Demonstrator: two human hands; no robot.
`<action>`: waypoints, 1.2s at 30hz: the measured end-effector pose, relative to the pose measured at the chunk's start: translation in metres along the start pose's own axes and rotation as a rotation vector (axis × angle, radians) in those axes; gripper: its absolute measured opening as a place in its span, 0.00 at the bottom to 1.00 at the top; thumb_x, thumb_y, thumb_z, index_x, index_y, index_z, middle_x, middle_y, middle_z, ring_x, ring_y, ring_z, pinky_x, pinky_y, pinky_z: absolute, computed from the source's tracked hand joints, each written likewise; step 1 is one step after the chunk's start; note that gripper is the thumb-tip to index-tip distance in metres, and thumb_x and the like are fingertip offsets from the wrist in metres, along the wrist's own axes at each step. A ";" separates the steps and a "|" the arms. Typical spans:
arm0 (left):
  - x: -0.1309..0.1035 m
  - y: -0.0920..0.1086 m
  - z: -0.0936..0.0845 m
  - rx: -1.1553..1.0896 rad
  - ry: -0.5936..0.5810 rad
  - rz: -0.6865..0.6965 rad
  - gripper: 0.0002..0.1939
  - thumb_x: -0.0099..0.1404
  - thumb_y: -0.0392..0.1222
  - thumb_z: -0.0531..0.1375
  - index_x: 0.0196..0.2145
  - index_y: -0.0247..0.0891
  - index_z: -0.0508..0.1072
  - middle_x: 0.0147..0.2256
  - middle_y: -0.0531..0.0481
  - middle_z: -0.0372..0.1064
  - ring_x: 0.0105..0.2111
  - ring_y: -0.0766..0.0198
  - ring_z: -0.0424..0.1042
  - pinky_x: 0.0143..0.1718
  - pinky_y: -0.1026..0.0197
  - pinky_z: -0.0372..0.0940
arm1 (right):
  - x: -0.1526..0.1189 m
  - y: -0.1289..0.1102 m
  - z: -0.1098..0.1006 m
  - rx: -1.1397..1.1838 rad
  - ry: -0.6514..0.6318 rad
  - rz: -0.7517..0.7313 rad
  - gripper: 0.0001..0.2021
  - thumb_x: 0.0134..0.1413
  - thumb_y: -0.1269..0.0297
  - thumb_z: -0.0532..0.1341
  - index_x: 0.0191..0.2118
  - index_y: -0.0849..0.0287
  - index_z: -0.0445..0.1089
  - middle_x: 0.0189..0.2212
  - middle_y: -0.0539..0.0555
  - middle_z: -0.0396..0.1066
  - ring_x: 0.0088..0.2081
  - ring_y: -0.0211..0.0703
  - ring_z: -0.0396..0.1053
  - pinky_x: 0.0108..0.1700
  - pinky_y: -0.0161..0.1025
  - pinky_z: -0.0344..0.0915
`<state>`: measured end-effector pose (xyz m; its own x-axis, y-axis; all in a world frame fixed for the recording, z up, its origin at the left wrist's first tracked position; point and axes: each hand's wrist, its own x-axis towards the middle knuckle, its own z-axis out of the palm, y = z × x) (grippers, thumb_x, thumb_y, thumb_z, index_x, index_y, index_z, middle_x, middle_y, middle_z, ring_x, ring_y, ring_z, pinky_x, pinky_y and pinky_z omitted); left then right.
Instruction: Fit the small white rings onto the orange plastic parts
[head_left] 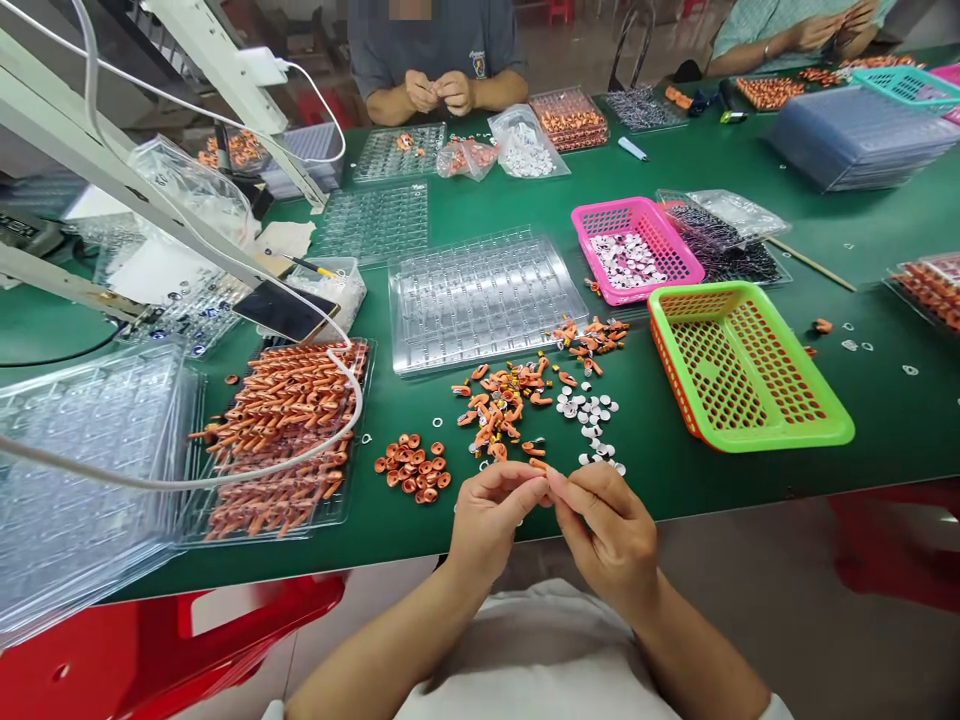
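Observation:
My left hand (491,520) and my right hand (611,530) meet over the table's front edge, fingertips pinched together. Between them pokes out the end of a small orange plastic part (538,464); most of it is hidden by the fingers. Just beyond lies a loose pile of orange parts with metallic and yellow bits (499,405). White round discs (589,405) are scattered to the right of that pile. Copper-coloured cups (412,468) form a small heap to the left of my left hand.
Clear plastic trays (480,300) lie behind the piles. A lime-green basket (780,440) and a pink basket (690,265) stand right. At left are trays of copper-coloured stems (289,430), stacked clear trays (90,440), a phone (289,308) and a hanging white cable (187,485). Two people work opposite.

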<state>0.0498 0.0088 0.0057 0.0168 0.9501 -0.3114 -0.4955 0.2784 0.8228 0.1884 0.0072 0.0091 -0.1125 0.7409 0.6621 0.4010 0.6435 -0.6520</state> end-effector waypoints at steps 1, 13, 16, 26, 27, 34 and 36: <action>0.000 0.001 0.001 -0.034 -0.001 -0.015 0.05 0.53 0.39 0.72 0.28 0.37 0.80 0.27 0.51 0.78 0.27 0.67 0.75 0.33 0.66 0.71 | 0.001 0.000 0.000 0.008 -0.005 0.005 0.23 0.57 0.82 0.61 0.56 0.55 0.69 0.32 0.54 0.73 0.32 0.40 0.69 0.32 0.39 0.71; -0.004 0.006 0.012 -0.313 0.077 -0.275 0.09 0.50 0.39 0.72 0.26 0.34 0.77 0.25 0.52 0.74 0.26 0.71 0.71 0.29 0.71 0.66 | -0.007 0.001 0.011 0.023 0.009 0.175 0.20 0.60 0.72 0.61 0.57 0.53 0.68 0.37 0.55 0.68 0.36 0.41 0.70 0.37 0.39 0.73; -0.006 0.005 0.012 -0.342 0.076 -0.292 0.10 0.50 0.40 0.72 0.26 0.34 0.76 0.25 0.53 0.73 0.26 0.72 0.70 0.30 0.71 0.66 | -0.008 0.003 0.011 0.029 -0.012 0.180 0.21 0.61 0.73 0.60 0.58 0.53 0.67 0.38 0.56 0.69 0.38 0.43 0.71 0.38 0.40 0.73; -0.009 0.002 0.010 -0.381 0.049 -0.278 0.07 0.54 0.38 0.70 0.28 0.34 0.76 0.26 0.54 0.72 0.27 0.72 0.70 0.31 0.71 0.66 | -0.009 0.010 0.009 -0.032 -0.078 0.041 0.22 0.61 0.75 0.60 0.60 0.57 0.64 0.36 0.57 0.74 0.33 0.42 0.72 0.33 0.38 0.72; -0.009 0.002 0.010 -0.378 0.050 -0.279 0.07 0.54 0.38 0.70 0.28 0.34 0.76 0.26 0.54 0.71 0.27 0.72 0.70 0.31 0.70 0.66 | -0.009 0.010 0.008 -0.035 -0.081 0.021 0.23 0.61 0.75 0.59 0.60 0.58 0.64 0.36 0.57 0.75 0.33 0.41 0.72 0.32 0.38 0.72; -0.010 0.009 0.009 -0.256 0.070 -0.296 0.09 0.51 0.40 0.72 0.27 0.35 0.76 0.26 0.53 0.72 0.26 0.70 0.70 0.31 0.68 0.66 | -0.003 0.011 -0.002 -0.032 -0.146 -0.023 0.24 0.62 0.75 0.59 0.62 0.57 0.62 0.33 0.55 0.75 0.30 0.40 0.72 0.31 0.38 0.71; -0.010 0.013 0.009 -0.191 0.072 -0.287 0.09 0.50 0.40 0.72 0.27 0.35 0.77 0.26 0.52 0.73 0.26 0.70 0.70 0.30 0.67 0.66 | -0.003 0.012 -0.004 -0.031 -0.163 -0.023 0.25 0.61 0.75 0.60 0.63 0.57 0.62 0.32 0.55 0.75 0.29 0.40 0.71 0.31 0.38 0.70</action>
<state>0.0510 0.0045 0.0234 0.1209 0.8225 -0.5557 -0.6331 0.4951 0.5951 0.1972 0.0115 0.0006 -0.2668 0.7488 0.6067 0.4242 0.6565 -0.6238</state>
